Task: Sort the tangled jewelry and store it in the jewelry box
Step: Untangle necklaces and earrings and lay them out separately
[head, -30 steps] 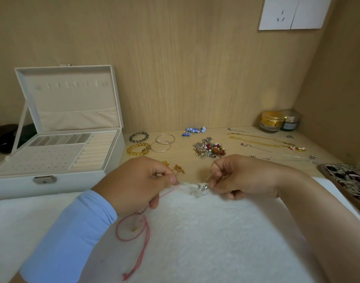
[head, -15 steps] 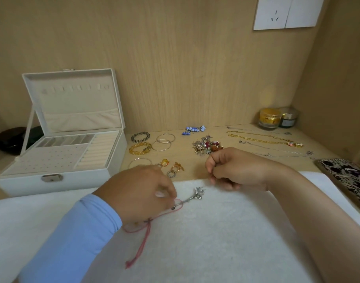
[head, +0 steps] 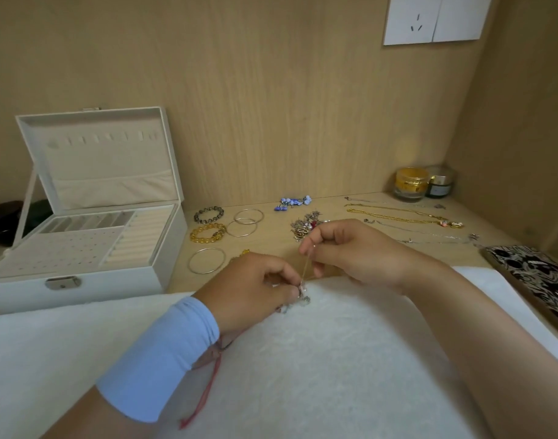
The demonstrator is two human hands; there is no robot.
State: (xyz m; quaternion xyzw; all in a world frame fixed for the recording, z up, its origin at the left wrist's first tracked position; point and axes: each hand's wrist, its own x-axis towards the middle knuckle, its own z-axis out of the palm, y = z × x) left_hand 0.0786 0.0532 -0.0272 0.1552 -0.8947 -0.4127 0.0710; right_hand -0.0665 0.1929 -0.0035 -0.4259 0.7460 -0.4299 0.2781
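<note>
both left hand [head: 252,289] and right hand [head: 350,251] pinch a chain [head: 306,267] over white cloth [head: 334,375].

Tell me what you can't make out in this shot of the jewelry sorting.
Head view only.
Silver charm: mostly covered by fingers of the left hand; shape unclear.
Thin chain, pinched by the right hand: too fine to trace.
Small jewelry pile: partly behind that hand, pieces too small.
Patterned case: cut off by the right edge.
</note>
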